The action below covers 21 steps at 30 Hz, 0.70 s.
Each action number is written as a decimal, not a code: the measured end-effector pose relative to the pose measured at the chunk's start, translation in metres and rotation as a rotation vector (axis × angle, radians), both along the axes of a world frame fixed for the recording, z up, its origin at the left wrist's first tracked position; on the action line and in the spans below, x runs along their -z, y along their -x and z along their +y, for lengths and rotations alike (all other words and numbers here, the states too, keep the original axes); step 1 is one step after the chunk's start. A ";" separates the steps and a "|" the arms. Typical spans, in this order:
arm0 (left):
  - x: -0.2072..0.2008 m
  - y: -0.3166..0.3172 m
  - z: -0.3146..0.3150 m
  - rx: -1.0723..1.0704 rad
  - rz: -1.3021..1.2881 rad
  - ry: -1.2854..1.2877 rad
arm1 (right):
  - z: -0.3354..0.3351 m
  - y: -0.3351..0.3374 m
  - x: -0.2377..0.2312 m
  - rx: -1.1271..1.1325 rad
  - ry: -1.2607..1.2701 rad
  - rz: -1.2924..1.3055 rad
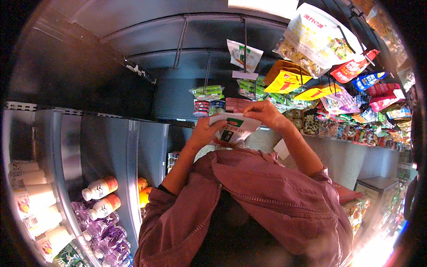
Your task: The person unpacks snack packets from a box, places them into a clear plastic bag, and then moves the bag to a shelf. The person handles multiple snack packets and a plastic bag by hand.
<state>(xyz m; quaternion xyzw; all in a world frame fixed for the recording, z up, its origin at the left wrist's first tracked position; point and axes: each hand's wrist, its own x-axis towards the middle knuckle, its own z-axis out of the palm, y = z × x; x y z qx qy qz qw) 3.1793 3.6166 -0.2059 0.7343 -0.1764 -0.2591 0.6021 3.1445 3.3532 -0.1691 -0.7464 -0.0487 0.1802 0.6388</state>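
A white snack packet [242, 132] with a green patch and a dark window is held up in front of my chest. My left hand [204, 132] grips its left side, the thumb lying over the front. At the upper right edge my right hand [268, 115] pinches the packet between thumb and fingers. A matching white packet [250, 58] hangs on a hook farther back, above a pale tag strip [244, 75]. Just beyond my hands lie small pink packs [237, 103] and green bags [208, 92].
Bare metal hooks [180, 43] stick out from the dark rack at the back. Yellow bags [288, 82] and a large white bag [316, 38] hang to the right. On the left, shelves hold white bottles with orange caps [105, 205] and purple bottles [104, 238].
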 end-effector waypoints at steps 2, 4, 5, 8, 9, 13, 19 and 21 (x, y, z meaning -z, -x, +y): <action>-0.007 0.006 -0.006 -0.091 0.006 -0.038 | 0.000 0.002 0.003 0.033 0.078 -0.028; -0.002 0.005 -0.001 -0.076 0.006 -0.081 | 0.003 0.006 0.005 0.024 0.116 -0.066; 0.000 0.005 0.001 -0.066 0.007 -0.104 | 0.004 0.006 0.012 0.033 0.135 -0.101; 0.000 0.005 0.007 -0.046 0.063 -0.050 | 0.009 0.000 0.004 0.021 0.167 -0.101; -0.001 0.006 0.007 -0.061 0.074 -0.024 | 0.009 -0.001 0.005 0.010 0.178 -0.175; -0.008 0.013 -0.001 -0.250 0.085 0.132 | 0.017 -0.002 0.021 0.227 0.071 -0.170; 0.016 0.011 0.009 -0.414 -0.005 0.227 | 0.018 -0.008 0.034 0.303 -0.115 0.009; 0.026 0.011 0.018 -0.476 0.031 0.178 | 0.018 -0.012 0.039 0.290 -0.055 0.007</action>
